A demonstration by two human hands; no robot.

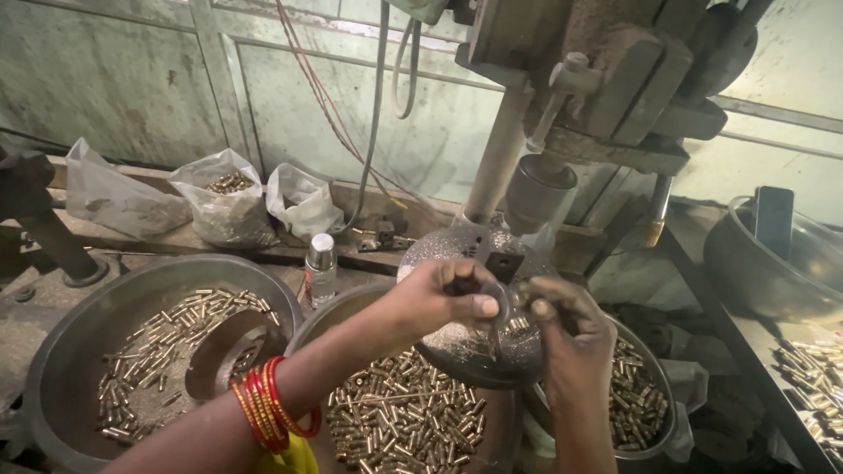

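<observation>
My left hand (439, 303), with red and orange bangles on its wrist, reaches over the round metal drill-press table (474, 351) and pinches a small metal piece (502, 303) between thumb and fingers. My right hand (571, 338) meets it from the right, fingertips on the same small piece. Directly above them hangs the drill chuck (537, 193) of the press. Below my arms, a metal bowl (351, 307) holds several small brass tubes (404, 417).
A large steel basin (79, 342) at left holds brass tubes and a smaller bowl. Another bowl of brass pieces (637, 399) sits at right. A small bottle (320, 268), plastic bags (224, 206), a phone (773, 219) in a steel basin, and loose brass pieces (812, 373) are around.
</observation>
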